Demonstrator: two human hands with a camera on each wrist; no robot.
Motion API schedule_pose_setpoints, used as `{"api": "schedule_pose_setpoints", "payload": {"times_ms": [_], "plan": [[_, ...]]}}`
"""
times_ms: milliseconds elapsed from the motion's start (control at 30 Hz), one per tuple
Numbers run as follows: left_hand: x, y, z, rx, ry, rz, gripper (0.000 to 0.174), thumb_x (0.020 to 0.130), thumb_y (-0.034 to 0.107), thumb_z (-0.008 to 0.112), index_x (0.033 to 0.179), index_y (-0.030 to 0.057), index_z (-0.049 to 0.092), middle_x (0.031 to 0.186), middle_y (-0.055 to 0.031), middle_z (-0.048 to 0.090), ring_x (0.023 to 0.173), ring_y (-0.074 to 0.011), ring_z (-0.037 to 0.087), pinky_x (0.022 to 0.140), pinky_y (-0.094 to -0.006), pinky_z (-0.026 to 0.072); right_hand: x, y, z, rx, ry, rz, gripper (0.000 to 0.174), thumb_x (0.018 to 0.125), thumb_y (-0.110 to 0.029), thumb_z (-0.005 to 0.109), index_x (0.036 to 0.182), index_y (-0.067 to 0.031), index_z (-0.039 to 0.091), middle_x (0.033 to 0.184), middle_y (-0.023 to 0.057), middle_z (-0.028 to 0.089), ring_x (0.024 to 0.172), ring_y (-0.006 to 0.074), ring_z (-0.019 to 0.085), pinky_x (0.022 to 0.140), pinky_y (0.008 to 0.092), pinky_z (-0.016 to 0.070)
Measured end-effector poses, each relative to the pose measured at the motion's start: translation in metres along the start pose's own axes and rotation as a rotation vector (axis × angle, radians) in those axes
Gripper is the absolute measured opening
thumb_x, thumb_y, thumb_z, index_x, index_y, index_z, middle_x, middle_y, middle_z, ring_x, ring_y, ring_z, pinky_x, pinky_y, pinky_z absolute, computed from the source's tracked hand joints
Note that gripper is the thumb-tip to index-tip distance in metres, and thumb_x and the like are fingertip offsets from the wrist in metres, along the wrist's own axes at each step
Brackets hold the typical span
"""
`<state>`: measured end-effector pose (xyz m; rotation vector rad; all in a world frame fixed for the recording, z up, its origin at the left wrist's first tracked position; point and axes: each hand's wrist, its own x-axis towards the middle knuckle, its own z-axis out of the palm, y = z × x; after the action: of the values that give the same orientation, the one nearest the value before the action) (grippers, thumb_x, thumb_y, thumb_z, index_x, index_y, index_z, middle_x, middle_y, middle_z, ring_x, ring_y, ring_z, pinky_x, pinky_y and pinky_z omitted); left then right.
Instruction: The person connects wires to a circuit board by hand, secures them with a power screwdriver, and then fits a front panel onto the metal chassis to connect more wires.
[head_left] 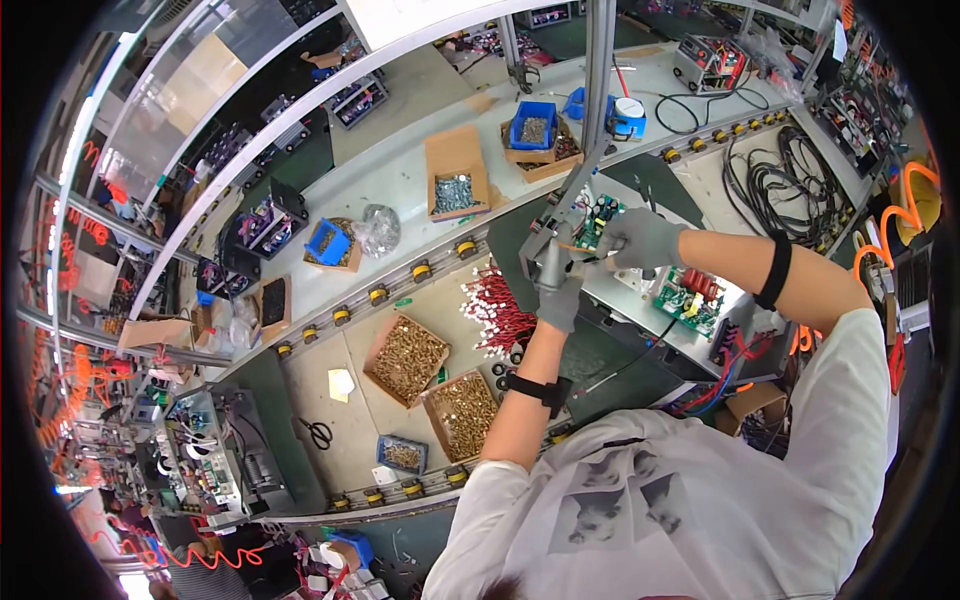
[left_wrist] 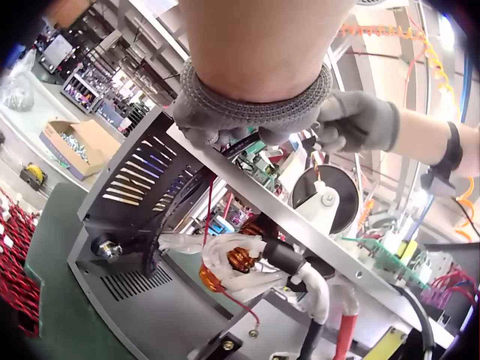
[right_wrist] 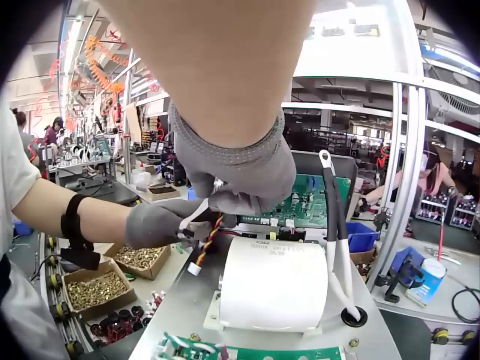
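Note:
My right hand (right_wrist: 240,172), gloved in grey, curls its fingers on a twisted red, yellow and black wire (right_wrist: 213,238). The wire's white plug (right_wrist: 195,268) hangs below the fingers. Close beside it, my gloved left hand (right_wrist: 157,223) holds a small white piece (right_wrist: 194,214) whose kind is not clear. Both hands work over an opened electrical unit (left_wrist: 247,196) with a metal divider plate. A green circuit board (right_wrist: 304,201) stands behind the hands, and a white cylindrical capacitor (right_wrist: 274,283) lies before them. In the left wrist view, black wiring (left_wrist: 180,199) runs up toward the left hand.
Red wires with white plugs (head_left: 495,310) lie left of the unit, near boxes of brass parts (head_left: 408,360) (head_left: 462,415). A white-sleeved cable (right_wrist: 341,255) rises right of the capacitor. A metal post (head_left: 598,80) stands beyond the unit; black cable coils (head_left: 785,190) lie at right.

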<state>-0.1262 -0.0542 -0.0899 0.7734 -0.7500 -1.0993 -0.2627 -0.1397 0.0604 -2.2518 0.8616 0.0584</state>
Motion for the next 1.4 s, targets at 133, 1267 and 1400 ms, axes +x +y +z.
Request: {"api": "schedule_pose_setpoints", "payload": {"times_ms": [133,1267,1400], "plan": [[-0.008,0.06,0.031,-0.374,-0.031,-0.127,0.066,0.08,-0.014,0.037,0.142,0.0073,0.027,0.141,-0.0099,0.035,0.112,-0.0157,0.047,0.094,-0.024,0.0385,0.005,0.006,-0.009,0.122,-0.098,0.152,0.025,0.073,-0.014,0.068,0.096,-0.004,0.067,0.075,0.0048,0.065,0.064,0.0086,0.058,0.055,0.0259,0.0456],[0.011,0.013,0.004,1.441,0.321,-0.091,0.028,0.079,0.033,0.059,0.104,0.022,0.068,0.096,-0.0138,0.065,0.087,-0.0316,0.062,0.078,-0.0389,0.0483,0.055,0.01,0.027,-0.297,0.312,0.068,0.033,0.085,-0.036,0.051,0.082,-0.0084,0.069,0.069,0.0166,0.061,0.068,0.0344,0.059,0.068,0.0421,0.0449],[0.004,0.014,0.009,1.259,0.383,0.067,0.029,0.08,0.029,0.06,0.104,0.0153,0.068,0.099,-0.0125,0.065,0.091,-0.0288,0.062,0.082,-0.036,0.0463,0.068,0.004,0.037,-0.592,0.24,0.263,0.036,0.083,-0.037,0.045,0.078,-0.0112,0.069,0.07,0.0128,0.064,0.071,0.0293,0.063,0.069,0.0404,0.0441]]}}
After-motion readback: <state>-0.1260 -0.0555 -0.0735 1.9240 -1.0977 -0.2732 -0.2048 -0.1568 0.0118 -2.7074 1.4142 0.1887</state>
